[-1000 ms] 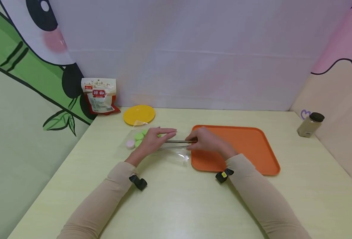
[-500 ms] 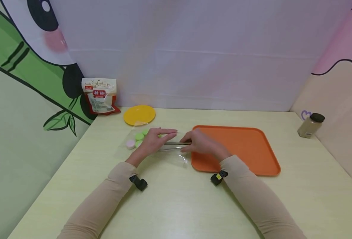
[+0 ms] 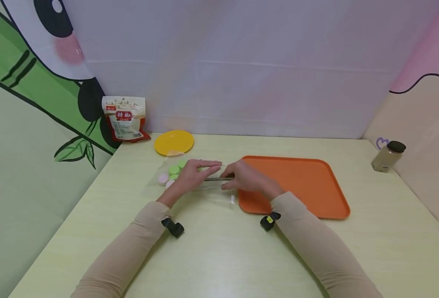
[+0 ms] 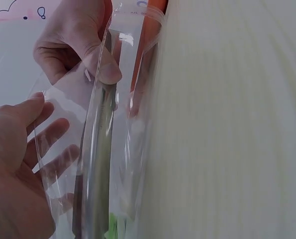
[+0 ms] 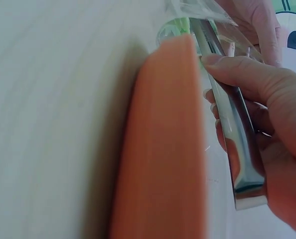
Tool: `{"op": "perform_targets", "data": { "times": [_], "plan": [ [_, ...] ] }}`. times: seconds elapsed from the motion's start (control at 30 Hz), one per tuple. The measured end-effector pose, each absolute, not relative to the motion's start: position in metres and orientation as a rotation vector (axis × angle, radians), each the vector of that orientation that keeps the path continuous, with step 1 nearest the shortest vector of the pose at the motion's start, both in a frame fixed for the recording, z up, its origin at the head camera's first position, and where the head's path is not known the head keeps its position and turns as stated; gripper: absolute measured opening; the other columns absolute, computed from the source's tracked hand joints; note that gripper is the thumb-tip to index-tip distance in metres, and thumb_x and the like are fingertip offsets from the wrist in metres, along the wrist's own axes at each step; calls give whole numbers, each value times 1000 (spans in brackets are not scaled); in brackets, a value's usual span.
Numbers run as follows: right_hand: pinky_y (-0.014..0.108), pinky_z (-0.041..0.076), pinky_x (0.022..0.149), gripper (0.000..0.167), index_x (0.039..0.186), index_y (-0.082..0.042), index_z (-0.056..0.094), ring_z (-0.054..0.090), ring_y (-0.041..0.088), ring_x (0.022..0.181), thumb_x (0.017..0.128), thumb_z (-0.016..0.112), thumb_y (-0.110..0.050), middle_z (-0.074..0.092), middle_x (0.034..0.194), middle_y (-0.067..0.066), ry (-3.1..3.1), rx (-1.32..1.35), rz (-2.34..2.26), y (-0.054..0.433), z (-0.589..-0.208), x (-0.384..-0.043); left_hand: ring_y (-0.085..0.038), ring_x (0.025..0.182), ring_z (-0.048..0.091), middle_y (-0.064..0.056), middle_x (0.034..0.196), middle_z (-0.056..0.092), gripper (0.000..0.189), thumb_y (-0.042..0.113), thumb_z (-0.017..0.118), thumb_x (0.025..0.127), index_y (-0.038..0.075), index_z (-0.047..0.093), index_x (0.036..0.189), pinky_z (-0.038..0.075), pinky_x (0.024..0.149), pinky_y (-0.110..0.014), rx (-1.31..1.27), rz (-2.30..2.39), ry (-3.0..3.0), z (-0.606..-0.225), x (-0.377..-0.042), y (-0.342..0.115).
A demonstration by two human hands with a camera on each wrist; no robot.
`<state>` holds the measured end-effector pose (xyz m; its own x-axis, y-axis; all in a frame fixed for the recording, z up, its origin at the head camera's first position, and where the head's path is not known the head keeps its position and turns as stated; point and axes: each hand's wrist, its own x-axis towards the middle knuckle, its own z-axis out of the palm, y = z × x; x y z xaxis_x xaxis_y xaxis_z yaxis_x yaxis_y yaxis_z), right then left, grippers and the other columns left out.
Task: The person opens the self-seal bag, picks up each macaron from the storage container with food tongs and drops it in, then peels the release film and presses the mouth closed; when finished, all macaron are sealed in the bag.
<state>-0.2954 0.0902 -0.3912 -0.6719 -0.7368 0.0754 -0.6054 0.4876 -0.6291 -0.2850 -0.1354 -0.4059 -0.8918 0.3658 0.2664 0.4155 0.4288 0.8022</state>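
Note:
My right hand (image 3: pixel 249 177) grips metal tongs (image 5: pixel 237 144) by their handle end, thumb on top and fingers wrapped beneath. Most of the tongs' length lies inside a clear plastic bag (image 3: pixel 217 198), its mouth toward my right hand. My left hand (image 3: pixel 192 176) pinches the upper film of the bag; in the left wrist view the fingers (image 4: pixel 56 134) show through the plastic. Round pale green pieces (image 3: pixel 174 170) and pink pieces (image 3: pixel 162 179) sit at the bag's far left end, partly covered by the left hand. The tongs' tips are hidden.
An orange tray (image 3: pixel 301 186) lies under and beyond the right hand. A yellow round plate (image 3: pixel 173 142) is behind the bag. A red and white food packet (image 3: pixel 125 118) leans at the back left. At the right edge stands a jar with a black lid (image 3: pixel 388 156).
My right hand has shifted left, sliding the tongs deeper into the bag. Pieces in the bag have moved a little, with another pink one now showing. My left hand stays nearly still.

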Motion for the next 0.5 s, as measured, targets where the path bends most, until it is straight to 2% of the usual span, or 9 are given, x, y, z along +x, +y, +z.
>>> {"op": "perform_targets", "data": {
  "times": [0.3, 0.5],
  "plan": [
    [25, 55, 76, 31, 113, -6, 76, 64, 11, 85, 86, 81, -20, 74, 106, 4, 2526, -1170, -901, 83, -392, -295, -21, 119, 63, 0, 119, 72, 36, 35, 68, 96, 11, 73, 123, 47, 104, -51, -738, -1500, -2604, -406, -284, -135],
    [25, 55, 76, 29, 110, -3, 76, 65, 13, 86, 86, 81, -17, 74, 106, 7, 2551, -1235, -883, 79, -394, -297, -21, 119, 63, -1, 120, 71, 37, 36, 68, 96, 10, 74, 122, 46, 104, -52, -748, -1507, -2598, -406, -285, -135]
  ]
}}
